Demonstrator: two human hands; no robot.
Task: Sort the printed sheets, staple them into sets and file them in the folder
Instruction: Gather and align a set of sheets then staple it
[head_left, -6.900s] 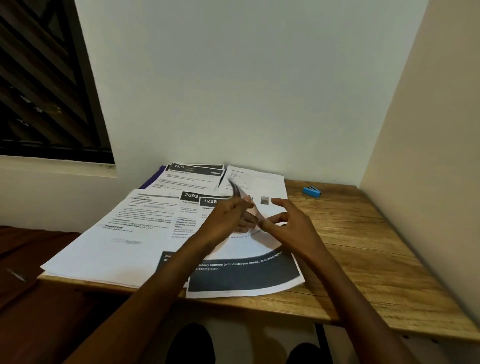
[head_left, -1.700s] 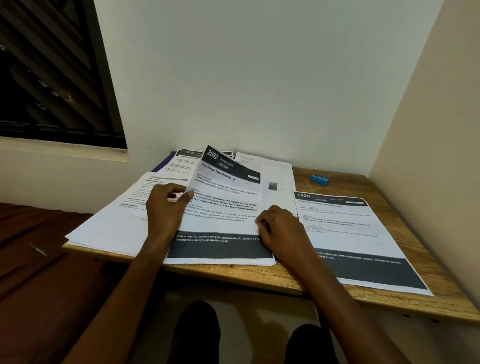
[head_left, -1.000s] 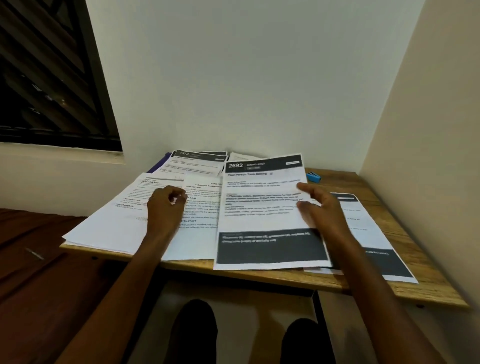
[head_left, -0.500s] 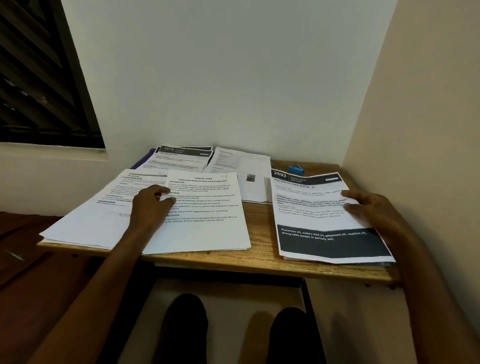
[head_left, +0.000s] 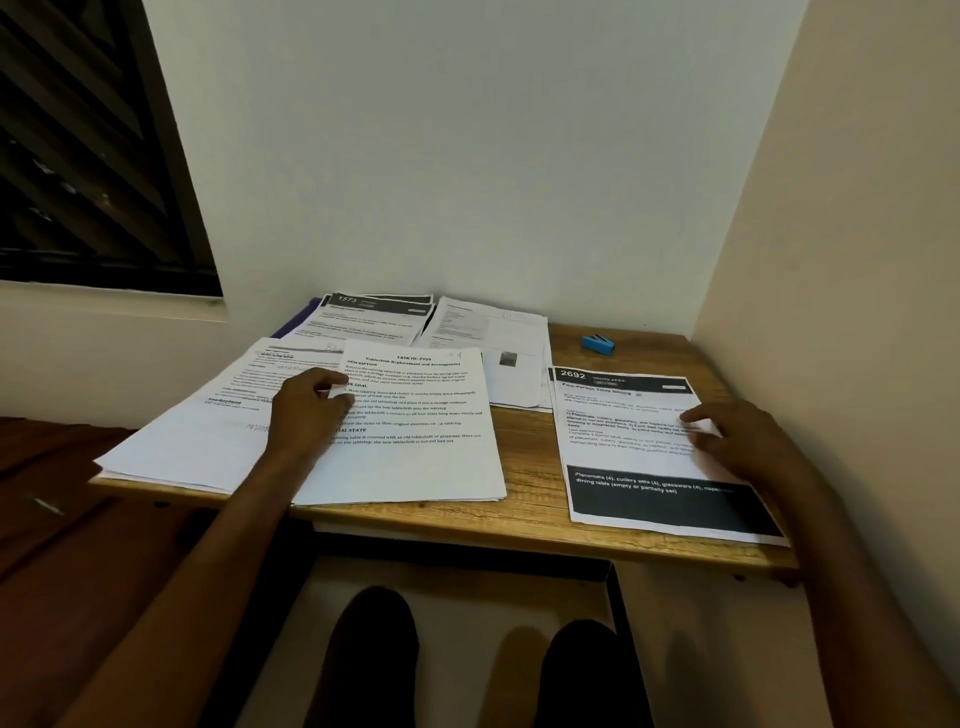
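The 2692 sheet (head_left: 639, 415) is pressed flat on the desk (head_left: 524, 467) by the right hand (head_left: 737, 441), fingers straight. The middle stack (head_left: 415, 447) is touched by the left hand (head_left: 306, 410), fingers loosely bent.

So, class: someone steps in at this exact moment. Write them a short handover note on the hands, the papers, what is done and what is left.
Left hand: fingers resting on the Tablecloth sheet, which tops the middle pile.
Right hand: flat on the 2692 sheet, on the pile at the right of the desk.
More sheets lie at the left and back, including a 1573 sheet. A purple edge shows under the back papers, possibly the folder.
The blue stapler sits untouched at the back right.
Done: sorting into piles has begun.
Left: finish sorting, staple the sets, file them.
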